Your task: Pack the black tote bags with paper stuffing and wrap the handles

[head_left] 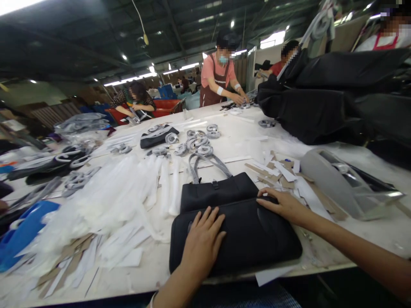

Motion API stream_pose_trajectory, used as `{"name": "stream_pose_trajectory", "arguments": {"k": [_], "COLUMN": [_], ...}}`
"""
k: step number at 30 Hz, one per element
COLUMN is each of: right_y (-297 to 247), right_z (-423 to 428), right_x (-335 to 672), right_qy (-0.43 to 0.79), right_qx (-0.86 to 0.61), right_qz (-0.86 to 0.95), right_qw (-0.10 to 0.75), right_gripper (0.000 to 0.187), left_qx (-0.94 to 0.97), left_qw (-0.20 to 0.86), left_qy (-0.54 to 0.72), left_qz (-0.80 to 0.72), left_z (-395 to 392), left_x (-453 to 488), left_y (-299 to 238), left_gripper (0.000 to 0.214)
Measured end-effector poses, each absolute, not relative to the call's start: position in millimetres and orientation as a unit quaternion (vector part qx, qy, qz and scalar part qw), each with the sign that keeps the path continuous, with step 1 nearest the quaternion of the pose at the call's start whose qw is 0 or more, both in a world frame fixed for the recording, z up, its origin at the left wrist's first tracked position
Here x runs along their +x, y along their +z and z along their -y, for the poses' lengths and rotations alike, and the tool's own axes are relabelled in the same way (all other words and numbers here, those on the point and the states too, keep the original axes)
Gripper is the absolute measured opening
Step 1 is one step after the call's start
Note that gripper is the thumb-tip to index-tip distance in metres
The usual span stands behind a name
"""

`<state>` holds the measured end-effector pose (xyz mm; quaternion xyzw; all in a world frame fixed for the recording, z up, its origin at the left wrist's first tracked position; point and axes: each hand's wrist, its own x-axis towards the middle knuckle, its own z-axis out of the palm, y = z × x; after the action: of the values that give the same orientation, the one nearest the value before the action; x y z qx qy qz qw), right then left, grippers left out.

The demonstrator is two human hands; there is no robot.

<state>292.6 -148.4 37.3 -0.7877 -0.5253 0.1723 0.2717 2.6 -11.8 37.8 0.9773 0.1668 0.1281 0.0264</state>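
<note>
A black handbag [237, 239] lies on the white table right in front of me, its wide base side toward me. Its grey straps [221, 164] stretch away across the tabletop from the far side. My left hand [205, 239] rests flat on the left part of the bag, fingers spread. On the bag's far right edge lies my right hand [279, 203], fingers stretched out and bent slightly over the rim. A small black tab [215, 185] shows at the bag's far edge.
White foam sheets [105, 196] heap up on the left, with cardboard strips [69, 261] nearby. Coiled grey straps [197, 141] lie beyond the bag. At right stand a grey plastic-wrapped item [337, 184] and stacked black bags [314, 98]. Co-workers, one in a pink shirt [208, 70], work across the table.
</note>
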Motion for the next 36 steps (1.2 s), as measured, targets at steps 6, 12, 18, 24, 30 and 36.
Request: {"name": "stream_pose_trajectory", "arguments": {"k": [6, 12, 18, 24, 30, 36], "right_y": [55, 37, -10, 11, 78, 85], "right_z": [183, 261, 263, 267, 253, 227], "right_x": [274, 212, 187, 207, 281, 290], "right_qy": [-0.008, -0.067, -0.133, -0.128, -0.248, -0.084], "right_qx": [-0.771, -0.631, -0.643, -0.614, -0.729, -0.858], "right_qz": [0.547, 0.695, 0.707, 0.723, 0.583, 0.422], "right_qw": [0.327, 0.338, 0.262, 0.289, 0.260, 0.281], "right_gripper": [0.031, 0.030, 0.035, 0.031, 0.030, 0.041], "left_qx": [0.974, 0.974, 0.973, 0.972, 0.968, 0.969], "left_qw": [0.061, 0.067, 0.050, 0.036, 0.014, 0.040], "left_qy": [0.112, 0.116, 0.128, 0.145, 0.180, 0.159], "left_qz": [-0.186, -0.185, -0.187, -0.182, -0.175, -0.182], "left_z": [21, 15, 4, -6, -3, -6], "left_x": [21, 19, 28, 33, 30, 30], "left_y": [32, 33, 30, 28, 21, 24], "left_gripper": [0.046, 0.046, 0.046, 0.045, 0.045, 0.044]}}
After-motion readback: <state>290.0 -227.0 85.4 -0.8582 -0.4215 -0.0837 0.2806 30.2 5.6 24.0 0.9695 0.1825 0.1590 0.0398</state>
